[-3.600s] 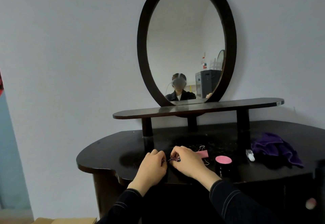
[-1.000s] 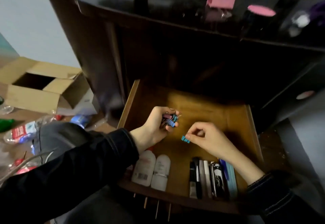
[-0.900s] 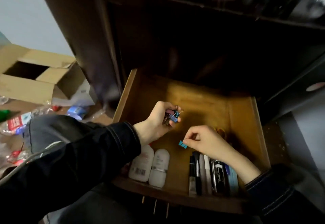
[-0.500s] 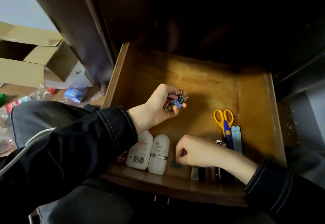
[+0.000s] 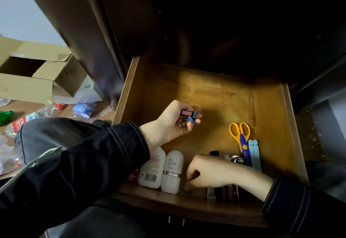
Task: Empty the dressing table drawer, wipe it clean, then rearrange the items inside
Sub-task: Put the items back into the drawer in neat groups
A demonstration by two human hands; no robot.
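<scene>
Drawer [image 5: 215,95] open; left grip [image 5: 168,123] clutches binder clips [image 5: 189,118]; right grip [image 5: 209,172] pinches teal clip [image 5: 186,192].

An open cardboard box [image 5: 28,73] beside littered plastic bottles [image 5: 20,123].

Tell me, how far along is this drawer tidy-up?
The bottles and scissors already lie arranged near the front of the drawer. The right hand pinches one small clip down beside the bottles; the left hand grips a bunch of binder clips, not yet placed.

Single head view, looking steeply down, close over open drawer [image 5: 269,106], floor at left
</scene>
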